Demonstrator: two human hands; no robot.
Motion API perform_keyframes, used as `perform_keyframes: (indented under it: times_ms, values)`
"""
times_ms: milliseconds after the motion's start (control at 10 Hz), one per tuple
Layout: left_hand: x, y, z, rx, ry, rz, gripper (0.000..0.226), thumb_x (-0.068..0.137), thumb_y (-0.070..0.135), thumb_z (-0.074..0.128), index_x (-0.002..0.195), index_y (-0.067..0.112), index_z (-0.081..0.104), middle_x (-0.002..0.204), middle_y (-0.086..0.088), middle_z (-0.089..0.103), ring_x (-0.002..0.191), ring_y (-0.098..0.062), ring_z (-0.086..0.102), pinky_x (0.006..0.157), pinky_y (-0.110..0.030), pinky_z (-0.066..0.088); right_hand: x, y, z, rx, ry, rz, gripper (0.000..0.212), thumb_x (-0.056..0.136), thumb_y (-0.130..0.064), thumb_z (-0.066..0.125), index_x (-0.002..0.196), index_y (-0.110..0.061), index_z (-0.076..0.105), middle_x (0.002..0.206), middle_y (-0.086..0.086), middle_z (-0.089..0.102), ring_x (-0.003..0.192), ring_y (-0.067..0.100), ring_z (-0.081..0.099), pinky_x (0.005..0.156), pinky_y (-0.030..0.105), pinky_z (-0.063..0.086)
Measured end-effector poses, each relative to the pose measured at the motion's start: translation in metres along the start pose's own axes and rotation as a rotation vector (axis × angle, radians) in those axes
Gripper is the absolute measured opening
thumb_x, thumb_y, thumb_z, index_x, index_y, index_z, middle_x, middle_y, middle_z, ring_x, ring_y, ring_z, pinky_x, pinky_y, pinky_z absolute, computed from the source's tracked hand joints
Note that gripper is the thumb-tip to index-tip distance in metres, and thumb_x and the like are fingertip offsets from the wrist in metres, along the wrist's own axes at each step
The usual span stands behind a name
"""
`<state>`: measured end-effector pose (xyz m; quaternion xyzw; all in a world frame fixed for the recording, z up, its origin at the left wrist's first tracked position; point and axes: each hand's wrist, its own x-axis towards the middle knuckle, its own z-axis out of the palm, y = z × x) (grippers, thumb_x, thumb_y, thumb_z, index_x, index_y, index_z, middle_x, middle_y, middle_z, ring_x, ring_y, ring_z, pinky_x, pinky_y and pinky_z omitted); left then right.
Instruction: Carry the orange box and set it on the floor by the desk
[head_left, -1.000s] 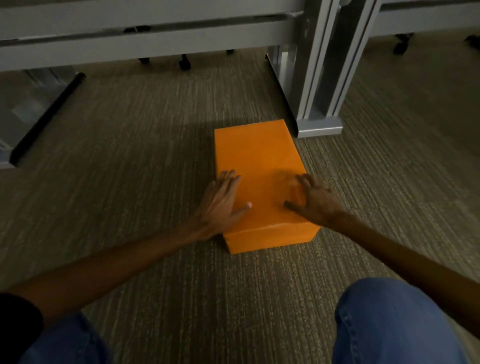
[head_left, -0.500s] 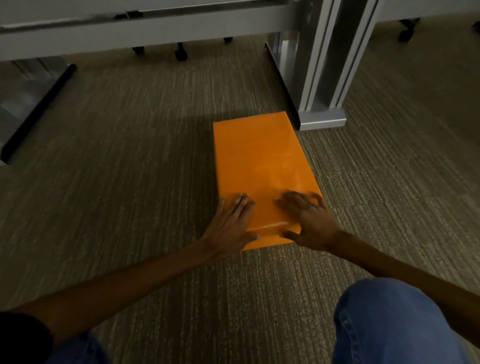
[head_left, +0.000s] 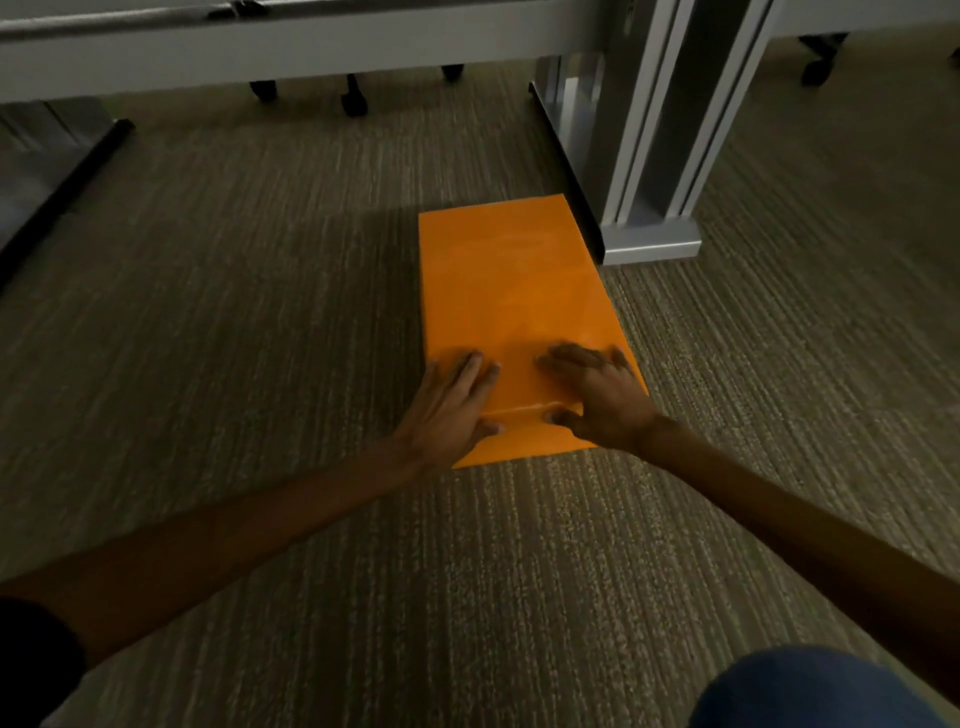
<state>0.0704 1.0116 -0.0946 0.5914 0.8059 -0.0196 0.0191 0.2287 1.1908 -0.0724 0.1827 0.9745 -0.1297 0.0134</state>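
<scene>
The orange box lies flat on the carpet, its far right corner close to the grey desk leg and its foot. My left hand rests on the box's near left corner, fingers spread on the lid and thumb against the near face. My right hand sits on the near right corner the same way, thumb curled over the near edge. Both hands touch the box, and it rests fully on the floor.
A grey desk rail runs across the top, with chair castors behind it. A dark bar and grey panel stand at the left. My blue-jeaned knee is at the bottom right.
Both hands slid back from the middle of the lid to the box's near end. The box appears to sit slightly farther forward beside the desk leg.
</scene>
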Motion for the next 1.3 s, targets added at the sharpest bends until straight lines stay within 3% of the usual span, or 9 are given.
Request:
perform_keyframes:
  times_ms: [200,400,700,1000,1200,1300]
  values:
    - [0.051,-0.028,-0.004,0.036,0.035,-0.110,0.079,0.090,0.057,0.045,0.154,0.020,0.018,0.159,-0.011,0.021,0.145,-0.032,0.026,0.118,-0.055,0.022,0.067,0.014,-0.002,0.010,0.016,0.015,0.081,0.086,-0.043,0.069,0.155,-0.026,0.029,0.165,-0.001,0.023,0.154,0.021,0.017,0.119,0.062,0.013]
    - [0.107,-0.049,-0.005,0.087,0.049,-0.172,0.071,0.094,0.039,0.051,0.151,0.010,0.022,0.154,-0.018,0.031,0.146,-0.033,0.021,0.116,-0.052,0.026,0.131,0.025,-0.012,0.020,0.013,0.036,0.081,0.087,-0.040,0.070,0.155,-0.024,0.029,0.165,0.001,0.023,0.153,0.023,0.018,0.119,0.063,0.014]
    - [0.170,-0.084,-0.004,-0.005,0.095,-0.283,0.066,0.095,0.028,0.053,0.152,0.012,0.021,0.155,-0.015,0.027,0.147,-0.033,0.018,0.113,-0.056,0.024,0.207,0.038,-0.018,0.000,0.054,0.056,0.078,0.088,-0.037,0.069,0.154,-0.025,0.029,0.164,0.003,0.025,0.152,0.025,0.022,0.118,0.060,0.017]
    - [0.192,-0.099,-0.002,-0.031,0.137,-0.306,0.065,0.097,0.026,0.050,0.153,0.012,0.019,0.158,-0.012,0.025,0.149,-0.032,0.015,0.117,-0.054,0.020,0.237,0.038,-0.016,0.008,0.080,0.120,0.075,0.089,-0.033,0.068,0.153,-0.027,0.029,0.164,0.004,0.024,0.152,0.027,0.020,0.119,0.063,0.012]
    - [0.186,-0.103,-0.012,-0.119,0.159,-0.270,0.069,0.093,0.030,0.057,0.151,0.011,0.025,0.157,-0.013,0.030,0.148,-0.029,0.020,0.117,-0.049,0.022,0.232,0.015,-0.019,-0.064,0.109,0.201,0.070,0.088,-0.027,0.070,0.149,-0.026,0.035,0.159,0.005,0.035,0.147,0.032,0.030,0.115,0.066,0.021]
    - [0.178,-0.104,-0.014,-0.140,0.082,-0.247,0.086,0.091,0.040,0.059,0.154,0.009,0.010,0.163,-0.013,0.015,0.151,-0.029,0.008,0.121,-0.051,0.013,0.223,0.007,-0.020,-0.088,0.092,0.222,0.073,0.092,-0.029,0.065,0.154,-0.028,0.026,0.163,0.002,0.026,0.151,0.032,0.022,0.115,0.067,0.020]
